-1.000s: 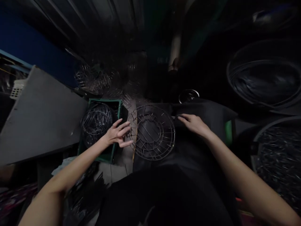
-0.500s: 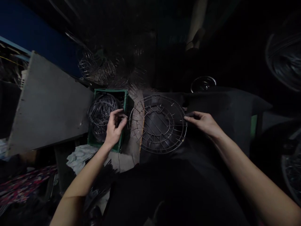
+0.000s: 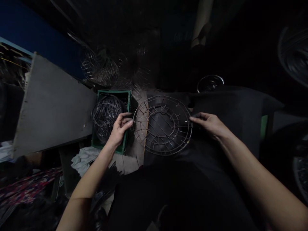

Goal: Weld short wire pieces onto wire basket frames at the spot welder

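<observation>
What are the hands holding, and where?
A round wire grill: the right hand pinches its right rim; the left hand is at its left rim, grip unclear.

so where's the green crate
Head view, left of centre: green crate between the grey board and the round wire grille, left hand over its right rim.

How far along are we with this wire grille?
Looks done: a heap of similar grilles lies behind the green crate. In hand: one round wire grille, right hand pinching its right rim, left hand at its left edge, over the crate of wire rings. Left: unclear; too dark to count what remains.
</observation>
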A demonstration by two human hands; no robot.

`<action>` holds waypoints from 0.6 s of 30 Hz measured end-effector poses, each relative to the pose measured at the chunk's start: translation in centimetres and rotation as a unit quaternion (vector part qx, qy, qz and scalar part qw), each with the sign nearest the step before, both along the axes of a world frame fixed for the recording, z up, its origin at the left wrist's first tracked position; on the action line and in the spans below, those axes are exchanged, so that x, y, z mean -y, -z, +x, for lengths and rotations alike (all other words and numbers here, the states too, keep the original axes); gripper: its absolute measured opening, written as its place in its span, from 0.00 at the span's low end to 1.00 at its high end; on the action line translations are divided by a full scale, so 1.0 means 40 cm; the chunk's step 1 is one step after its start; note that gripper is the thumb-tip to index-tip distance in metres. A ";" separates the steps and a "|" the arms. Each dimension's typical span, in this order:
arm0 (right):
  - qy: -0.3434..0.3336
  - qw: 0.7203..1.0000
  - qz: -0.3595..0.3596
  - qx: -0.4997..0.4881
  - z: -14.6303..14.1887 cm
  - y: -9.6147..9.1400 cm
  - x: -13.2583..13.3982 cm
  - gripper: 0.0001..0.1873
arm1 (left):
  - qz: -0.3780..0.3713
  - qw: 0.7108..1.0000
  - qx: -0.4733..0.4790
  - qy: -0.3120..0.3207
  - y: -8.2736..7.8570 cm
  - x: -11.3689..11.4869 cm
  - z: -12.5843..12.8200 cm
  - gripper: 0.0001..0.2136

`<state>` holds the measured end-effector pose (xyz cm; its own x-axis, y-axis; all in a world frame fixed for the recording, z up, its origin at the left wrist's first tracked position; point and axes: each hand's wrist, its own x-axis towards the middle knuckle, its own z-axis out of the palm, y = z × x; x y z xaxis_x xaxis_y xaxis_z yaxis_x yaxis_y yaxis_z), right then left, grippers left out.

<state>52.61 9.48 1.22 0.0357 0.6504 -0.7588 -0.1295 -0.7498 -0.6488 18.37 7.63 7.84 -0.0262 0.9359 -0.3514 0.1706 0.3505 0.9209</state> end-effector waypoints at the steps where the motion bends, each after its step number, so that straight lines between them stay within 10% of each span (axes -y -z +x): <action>1: -0.001 1.000 -0.003 -0.008 0.001 -0.002 0.000 0.18 | -0.004 1.000 0.003 -0.002 0.000 0.000 -0.001 0.18; 18: 0.002 0.999 -0.017 -0.031 0.000 -0.106 0.000 0.16 | 0.037 0.997 0.044 -0.047 -0.039 -0.040 0.018 0.22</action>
